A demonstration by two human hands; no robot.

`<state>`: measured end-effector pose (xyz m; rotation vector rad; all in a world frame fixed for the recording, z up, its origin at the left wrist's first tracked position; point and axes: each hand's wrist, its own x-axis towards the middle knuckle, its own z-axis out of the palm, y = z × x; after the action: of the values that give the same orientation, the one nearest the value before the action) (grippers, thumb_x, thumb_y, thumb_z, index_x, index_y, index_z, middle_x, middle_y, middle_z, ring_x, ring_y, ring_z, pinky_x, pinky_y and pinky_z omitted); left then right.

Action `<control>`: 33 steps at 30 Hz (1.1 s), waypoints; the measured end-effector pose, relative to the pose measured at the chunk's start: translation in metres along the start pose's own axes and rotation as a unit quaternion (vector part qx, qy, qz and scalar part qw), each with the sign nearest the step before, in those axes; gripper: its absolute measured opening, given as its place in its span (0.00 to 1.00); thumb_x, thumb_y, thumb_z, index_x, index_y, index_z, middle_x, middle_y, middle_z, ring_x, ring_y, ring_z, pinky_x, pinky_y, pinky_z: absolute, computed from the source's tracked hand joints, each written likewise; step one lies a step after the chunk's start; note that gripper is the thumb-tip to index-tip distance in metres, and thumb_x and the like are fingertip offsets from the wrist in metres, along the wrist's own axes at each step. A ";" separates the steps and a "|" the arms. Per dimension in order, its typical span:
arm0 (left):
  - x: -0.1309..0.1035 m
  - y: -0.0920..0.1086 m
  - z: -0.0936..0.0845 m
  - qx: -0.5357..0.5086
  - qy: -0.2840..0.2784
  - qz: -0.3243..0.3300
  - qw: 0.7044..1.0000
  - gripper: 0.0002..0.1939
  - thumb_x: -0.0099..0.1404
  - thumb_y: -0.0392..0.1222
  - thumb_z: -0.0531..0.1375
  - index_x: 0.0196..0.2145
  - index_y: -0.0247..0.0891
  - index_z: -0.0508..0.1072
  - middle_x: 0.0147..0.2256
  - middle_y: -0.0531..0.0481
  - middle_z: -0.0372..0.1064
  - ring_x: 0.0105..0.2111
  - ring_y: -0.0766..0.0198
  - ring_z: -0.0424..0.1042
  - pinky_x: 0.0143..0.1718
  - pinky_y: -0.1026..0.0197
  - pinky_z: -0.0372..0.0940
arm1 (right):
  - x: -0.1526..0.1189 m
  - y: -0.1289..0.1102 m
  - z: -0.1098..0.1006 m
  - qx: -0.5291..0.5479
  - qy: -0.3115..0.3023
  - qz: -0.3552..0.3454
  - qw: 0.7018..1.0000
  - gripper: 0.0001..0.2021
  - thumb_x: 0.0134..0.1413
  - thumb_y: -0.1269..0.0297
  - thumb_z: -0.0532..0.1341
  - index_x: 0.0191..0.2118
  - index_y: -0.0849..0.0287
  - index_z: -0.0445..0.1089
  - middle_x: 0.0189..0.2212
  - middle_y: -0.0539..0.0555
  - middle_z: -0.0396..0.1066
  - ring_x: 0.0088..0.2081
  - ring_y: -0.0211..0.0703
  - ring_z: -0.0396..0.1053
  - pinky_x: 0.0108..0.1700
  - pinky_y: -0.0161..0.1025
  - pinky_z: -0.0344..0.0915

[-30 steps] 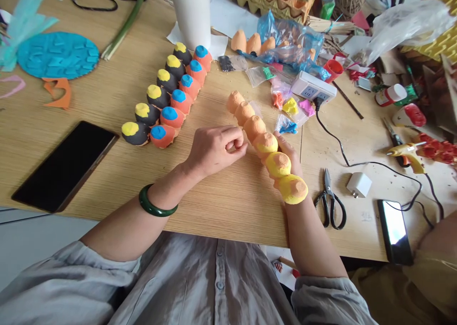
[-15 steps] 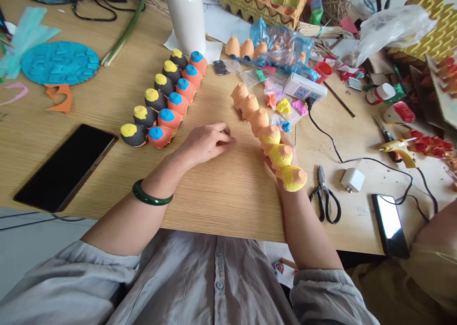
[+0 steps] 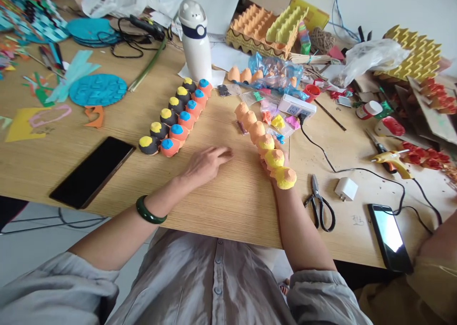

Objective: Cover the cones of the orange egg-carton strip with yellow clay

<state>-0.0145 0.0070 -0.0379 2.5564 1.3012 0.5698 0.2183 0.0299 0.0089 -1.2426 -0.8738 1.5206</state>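
My right hand [image 3: 282, 152] is mostly hidden beneath a strip of orange egg-carton cups [image 3: 257, 132] and grips it from below. The three cups nearest me carry yellow clay, with the orange tips showing; the farther ones are bare. My left hand [image 3: 209, 164] lies by the table, left of the strip, fingers stretched out and nothing visible in them. Beyond it stands a strip of black cups [image 3: 167, 117] with yellow tops, beside a strip of orange-red cups [image 3: 185, 121] with blue tops. Small lumps of yellow clay [image 3: 278, 121] and other colours lie on plastic past the held strip.
A black phone [image 3: 93, 172] lies at left, near a blue oval piece [image 3: 98, 89]. A white bottle [image 3: 197, 49] stands at the back. On the right are a power strip [image 3: 297, 106], scissors [image 3: 319, 205], a white charger [image 3: 345, 189], a glue gun [image 3: 392, 159] and another person's arm [image 3: 441, 249].
The view has tilted up and shifted, showing more of the table's back. My left hand's fingers have straightened a little. The right hand still holds the strip.
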 end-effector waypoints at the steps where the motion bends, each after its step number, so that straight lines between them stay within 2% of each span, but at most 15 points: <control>1: 0.002 -0.005 0.002 -0.049 0.037 -0.026 0.998 0.26 0.66 0.24 0.54 0.52 0.44 0.83 0.55 0.46 0.79 0.48 0.57 0.79 0.43 0.58 0.74 | 0.000 0.002 0.000 0.004 0.007 -0.008 1.000 0.16 0.70 0.54 0.54 0.50 0.48 0.78 0.58 0.49 0.78 0.61 0.49 0.71 0.55 0.55 0.69; 3: 0.009 -0.014 0.003 -0.171 0.101 -0.090 0.976 0.21 0.66 0.28 0.55 0.48 0.39 0.84 0.50 0.43 0.80 0.38 0.61 0.80 0.39 0.58 0.75 | 0.001 0.007 -0.003 0.008 0.026 -0.018 0.999 0.16 0.68 0.51 0.55 0.47 0.49 0.79 0.52 0.52 0.81 0.56 0.52 0.75 0.48 0.55 0.71; 5: 0.018 -0.019 0.002 -0.308 0.130 -0.158 0.929 0.17 0.67 0.34 0.57 0.46 0.36 0.84 0.45 0.42 0.81 0.30 0.64 0.78 0.33 0.60 0.75 | 0.002 0.012 -0.008 0.006 0.034 -0.010 0.999 0.15 0.64 0.48 0.60 0.43 0.49 0.79 0.44 0.53 0.83 0.49 0.52 0.78 0.42 0.49 0.73; 7: 0.024 -0.017 0.000 -0.424 0.143 -0.206 0.870 0.15 0.65 0.40 0.61 0.46 0.34 0.84 0.44 0.40 0.82 0.31 0.63 0.79 0.33 0.60 0.77 | 0.002 0.017 -0.014 0.007 0.028 0.016 0.999 0.17 0.62 0.44 0.62 0.40 0.51 0.78 0.34 0.53 0.82 0.41 0.48 0.78 0.35 0.43 0.71; 8: 0.026 -0.015 -0.002 -0.457 0.153 -0.218 0.849 0.16 0.64 0.42 0.63 0.45 0.34 0.84 0.45 0.40 0.82 0.34 0.61 0.80 0.34 0.59 0.78 | 0.002 0.019 -0.018 0.011 0.024 0.032 0.999 0.19 0.62 0.42 0.62 0.38 0.53 0.78 0.31 0.52 0.80 0.37 0.46 0.78 0.33 0.41 0.69; 9: 0.026 -0.013 -0.002 -0.469 0.166 -0.223 0.838 0.16 0.62 0.44 0.65 0.44 0.34 0.84 0.45 0.39 0.82 0.36 0.59 0.81 0.36 0.58 0.78 | 0.002 0.021 -0.020 0.017 0.022 0.047 0.999 0.21 0.63 0.41 0.61 0.37 0.55 0.77 0.28 0.52 0.79 0.33 0.44 0.77 0.31 0.39 0.67; 11: 0.024 -0.009 -0.003 -0.436 0.186 -0.215 0.854 0.15 0.62 0.47 0.66 0.42 0.35 0.85 0.44 0.41 0.83 0.35 0.60 0.80 0.37 0.59 0.78 | 0.000 0.025 -0.023 0.032 0.022 0.068 0.997 0.23 0.61 0.38 0.61 0.35 0.55 0.76 0.26 0.52 0.77 0.30 0.43 0.75 0.29 0.38 0.66; 14: 0.018 -0.004 -0.003 -0.380 0.178 -0.196 0.886 0.15 0.62 0.50 0.68 0.41 0.37 0.85 0.36 0.44 0.83 0.30 0.63 0.78 0.34 0.62 0.75 | -0.005 0.028 -0.019 0.037 0.030 0.089 0.995 0.24 0.59 0.36 0.62 0.35 0.54 0.75 0.25 0.53 0.76 0.29 0.45 0.74 0.29 0.39 0.65; 16: 0.016 0.001 -0.003 -0.387 0.174 -0.191 0.885 0.16 0.63 0.51 0.69 0.40 0.37 0.85 0.30 0.47 0.81 0.27 0.63 0.77 0.32 0.62 0.73 | -0.010 0.029 -0.013 0.032 0.034 0.099 0.994 0.24 0.61 0.37 0.60 0.33 0.54 0.73 0.24 0.51 0.74 0.28 0.43 0.72 0.30 0.40 0.64; 18: 0.017 0.008 -0.003 -0.401 0.190 -0.187 0.876 0.15 0.63 0.52 0.69 0.39 0.37 0.85 0.29 0.48 0.80 0.26 0.64 0.76 0.31 0.62 0.74 | -0.015 0.028 -0.007 0.033 0.033 0.100 0.994 0.23 0.60 0.37 0.61 0.31 0.54 0.71 0.23 0.50 0.72 0.26 0.41 0.68 0.29 0.39 0.62; 22: 0.022 0.022 -0.005 -0.421 0.223 -0.158 0.865 0.15 0.64 0.53 0.69 0.36 0.38 0.84 0.33 0.47 0.80 0.25 0.67 0.76 0.30 0.65 0.73 | -0.020 0.025 0.001 0.040 0.010 0.097 0.994 0.24 0.56 0.36 0.64 0.26 0.53 0.68 0.20 0.49 0.68 0.23 0.39 0.61 0.26 0.38 0.59; 25: 0.025 0.028 -0.006 -0.418 0.225 -0.122 0.871 0.12 0.67 0.50 0.68 0.39 0.38 0.84 0.36 0.47 0.80 0.26 0.68 0.76 0.29 0.66 0.74 | -0.020 0.023 0.003 0.055 0.001 0.087 0.995 0.25 0.55 0.35 0.65 0.26 0.53 0.67 0.20 0.47 0.67 0.21 0.36 0.58 0.25 0.38 0.57; 30: 0.026 0.027 -0.008 -0.342 0.225 -0.056 0.911 0.13 0.74 0.44 0.62 0.51 0.42 0.83 0.54 0.42 0.79 0.46 0.60 0.82 0.42 0.62 0.80 | -0.019 0.022 0.002 0.062 0.013 0.100 0.993 0.26 0.55 0.34 0.65 0.25 0.52 0.65 0.19 0.47 0.65 0.20 0.36 0.56 0.23 0.38 0.54; 33: 0.024 0.025 -0.006 -0.334 0.216 -0.032 0.917 0.15 0.77 0.43 0.58 0.53 0.42 0.82 0.50 0.44 0.82 0.39 0.63 0.84 0.42 0.62 0.80 | -0.018 0.022 0.002 0.064 0.021 0.105 0.992 0.26 0.56 0.34 0.64 0.25 0.52 0.65 0.19 0.48 0.65 0.20 0.37 0.55 0.23 0.39 0.54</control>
<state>0.0143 0.0119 -0.0177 1.8692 1.0413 1.3521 0.2124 0.0061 -0.0056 -1.2995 -0.6219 1.6818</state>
